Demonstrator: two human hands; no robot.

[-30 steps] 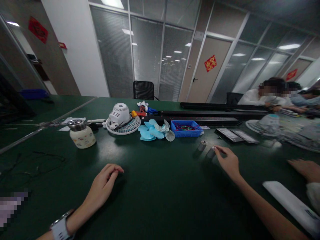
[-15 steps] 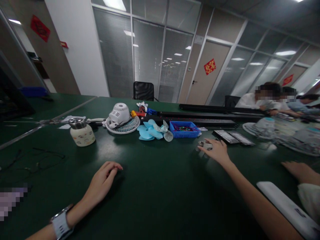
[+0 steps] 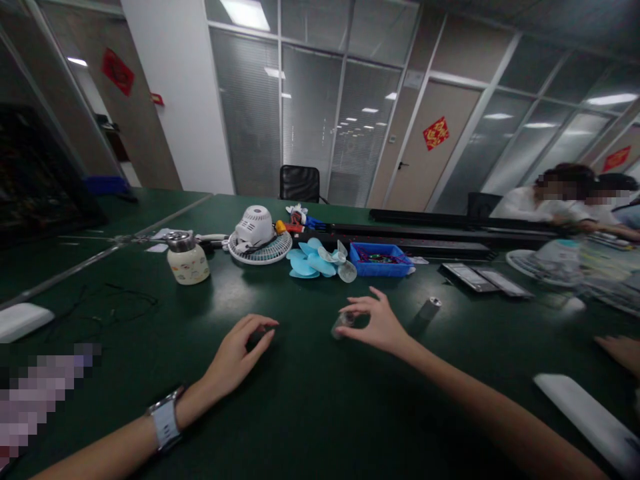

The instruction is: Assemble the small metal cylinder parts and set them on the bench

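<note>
Between the thumb and fingers of my right hand (image 3: 377, 323) is a small silvery cylinder (image 3: 341, 325), blurred and partly covered by the fingertips. A second small metal cylinder (image 3: 431, 308) stands upright on the green table (image 3: 300, 413), right of that hand. My left hand (image 3: 239, 350) is over the table to the left, its thumb and fingers curved and apart with nothing between them. Farther back lie light-blue and clear fan blades (image 3: 320, 259) and a blue tray (image 3: 383, 269) of thin coloured wires.
A white fan head with its grille (image 3: 260, 253) and a patterned jar (image 3: 187, 263) stand at the back left. Long black bars (image 3: 425, 233) lie across the back. White casings lie at both sides. At the right is another person's hand (image 3: 620, 350).
My right hand has moved left towards the middle with one cylinder, leaving the other standing. My left hand has shifted right and its fingers have spread. The view has turned slightly left.
</note>
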